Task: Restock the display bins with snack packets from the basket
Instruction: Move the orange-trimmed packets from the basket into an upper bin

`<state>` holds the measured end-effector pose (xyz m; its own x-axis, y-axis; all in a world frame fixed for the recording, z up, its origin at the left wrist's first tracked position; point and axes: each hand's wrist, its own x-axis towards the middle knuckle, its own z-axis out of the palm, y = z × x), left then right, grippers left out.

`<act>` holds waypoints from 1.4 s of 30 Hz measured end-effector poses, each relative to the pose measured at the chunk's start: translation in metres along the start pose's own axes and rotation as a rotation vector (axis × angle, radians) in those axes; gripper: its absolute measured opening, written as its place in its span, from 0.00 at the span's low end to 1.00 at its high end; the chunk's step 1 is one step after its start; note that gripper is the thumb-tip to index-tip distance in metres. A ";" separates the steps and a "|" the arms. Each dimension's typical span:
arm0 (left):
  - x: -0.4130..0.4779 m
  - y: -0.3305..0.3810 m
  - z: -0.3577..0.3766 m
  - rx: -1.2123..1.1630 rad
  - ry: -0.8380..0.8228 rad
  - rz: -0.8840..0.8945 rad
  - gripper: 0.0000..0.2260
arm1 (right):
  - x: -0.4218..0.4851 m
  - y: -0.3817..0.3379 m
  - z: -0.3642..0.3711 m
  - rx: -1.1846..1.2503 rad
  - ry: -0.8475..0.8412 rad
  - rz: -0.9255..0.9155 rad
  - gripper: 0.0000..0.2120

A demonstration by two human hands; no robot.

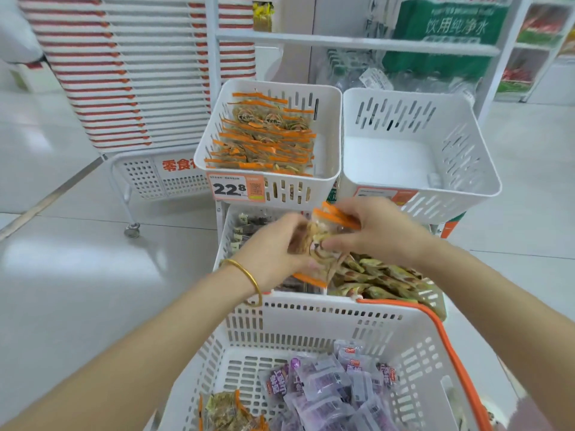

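Above basket (311, 318), left hand (273, 253) and right hand (379, 231) grip packets (320, 241).

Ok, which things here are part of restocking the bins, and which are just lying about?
Job: left hand and right hand holding orange-edged packets; upper left bin with matching packets; basket; purple packets in it.
Lying about: red-and-white stack on the cart; green water pack.
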<state>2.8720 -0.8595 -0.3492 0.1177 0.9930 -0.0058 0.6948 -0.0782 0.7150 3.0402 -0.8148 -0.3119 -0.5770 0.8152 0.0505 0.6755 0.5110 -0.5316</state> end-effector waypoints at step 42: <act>0.127 -0.047 -0.022 0.642 0.282 0.192 0.25 | 0.149 0.031 0.010 -0.618 0.525 0.215 0.11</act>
<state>2.8381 -0.7280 -0.3680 0.1522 0.9347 0.3213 0.9699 -0.2037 0.1332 2.9705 -0.6803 -0.3294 -0.2213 0.8547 0.4695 0.9647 0.2624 -0.0230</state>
